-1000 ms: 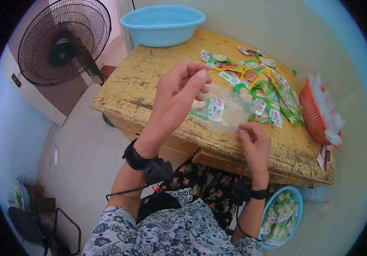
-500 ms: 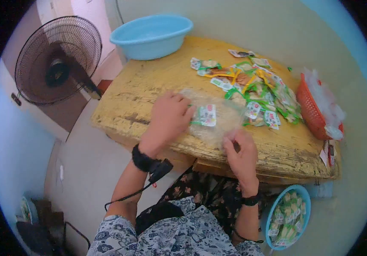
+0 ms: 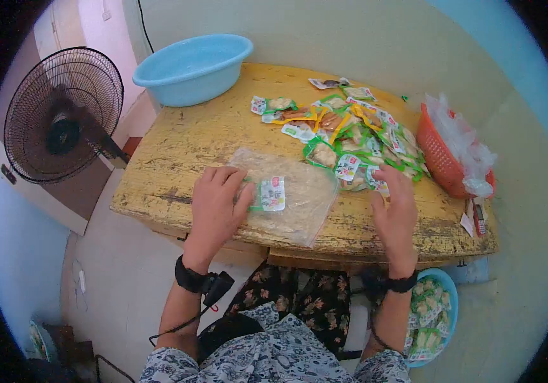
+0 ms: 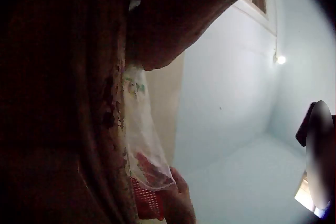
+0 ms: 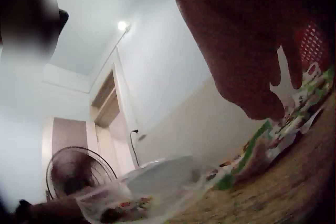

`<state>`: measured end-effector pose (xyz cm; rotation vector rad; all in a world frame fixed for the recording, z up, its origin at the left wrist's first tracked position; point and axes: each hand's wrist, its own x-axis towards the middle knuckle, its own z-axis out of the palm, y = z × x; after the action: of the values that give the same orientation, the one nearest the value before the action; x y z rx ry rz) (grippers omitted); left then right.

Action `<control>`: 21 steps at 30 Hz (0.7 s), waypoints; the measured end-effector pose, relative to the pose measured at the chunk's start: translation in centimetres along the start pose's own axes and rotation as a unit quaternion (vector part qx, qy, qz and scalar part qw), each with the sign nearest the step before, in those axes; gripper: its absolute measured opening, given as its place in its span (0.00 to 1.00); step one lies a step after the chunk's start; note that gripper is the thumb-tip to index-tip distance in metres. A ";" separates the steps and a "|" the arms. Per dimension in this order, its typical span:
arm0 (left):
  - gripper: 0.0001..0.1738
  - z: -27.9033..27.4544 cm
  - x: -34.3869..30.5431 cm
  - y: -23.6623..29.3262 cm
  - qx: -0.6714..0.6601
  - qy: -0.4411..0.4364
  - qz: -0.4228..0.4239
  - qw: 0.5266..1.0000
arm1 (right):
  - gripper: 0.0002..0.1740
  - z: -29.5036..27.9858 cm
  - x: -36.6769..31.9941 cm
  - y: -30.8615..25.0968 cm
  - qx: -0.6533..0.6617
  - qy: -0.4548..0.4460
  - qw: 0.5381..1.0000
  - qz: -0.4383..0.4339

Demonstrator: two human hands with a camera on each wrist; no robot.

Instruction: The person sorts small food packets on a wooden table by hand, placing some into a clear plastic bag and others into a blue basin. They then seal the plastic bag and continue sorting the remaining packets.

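Note:
A clear plastic bag (image 3: 303,201) lies near the table's front edge, with a green-edged packet showing a white label (image 3: 273,193) at its left part. My left hand (image 3: 215,207) rests at the bag's left side, fingers extended, thumb beside the packet. To the right of the bag, my right hand (image 3: 396,214) reaches to the front packets of the pile (image 3: 357,137), thumb and fingers apart. In the right wrist view the right hand (image 5: 236,45) is dark, its fingertips down at green-edged packets (image 5: 257,142). The left wrist view shows the bag (image 4: 144,124) beyond the dark left hand (image 4: 178,24).
A blue basin (image 3: 194,73) stands at the table's back left. At the right are a red basket (image 3: 443,153) with plastic bags and a phone (image 3: 479,217). A blue tub of packets (image 3: 449,313) sits below the table; a fan (image 3: 63,115) stands left.
My right hand has left the bag's right edge and moved right to the pile. My left hand has come down from above the bag onto its left side. The head view has shifted.

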<state>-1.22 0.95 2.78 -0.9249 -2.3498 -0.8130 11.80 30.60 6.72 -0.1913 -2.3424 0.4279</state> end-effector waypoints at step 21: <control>0.24 -1.7 0.3 7.3 -0.226 0.124 0.022 0.966 | 0.07 -5.8 -3.8 0.5 0.294 0.066 0.932 0.202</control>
<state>4.26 4.27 6.76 -0.9795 -1.9538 -1.3971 18.53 31.51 7.98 -0.3989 -1.9348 1.2509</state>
